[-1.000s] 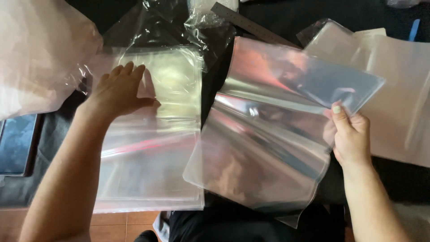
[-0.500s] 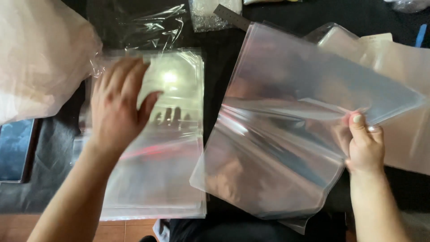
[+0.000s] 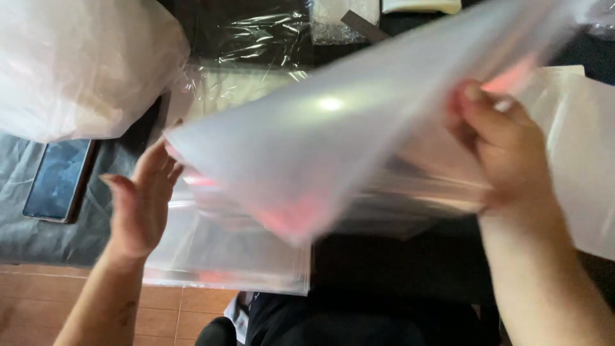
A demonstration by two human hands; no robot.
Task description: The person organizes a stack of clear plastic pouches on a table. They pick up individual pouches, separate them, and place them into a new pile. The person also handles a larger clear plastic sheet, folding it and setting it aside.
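Note:
My right hand grips a stack of clear plastic sleeves by its right edge and holds it lifted and tilted across the middle of the view. Motion blurs the stack. My left hand is spread with fingers apart at the stack's lower left edge, touching or almost touching it. Under the lifted stack a second pile of clear plastic sleeves lies flat on the dark cloth-covered surface.
A large white plastic bag sits at the upper left. A phone lies face up below it. Crumpled clear wrap lies at the top, more white sheets at the right. Brown floor tiles show below.
My right hand has lifted the stack of sleeves up and swung it leftward over the flat pile. My left hand has come off the flat pile and moved to the lifted stack's edge.

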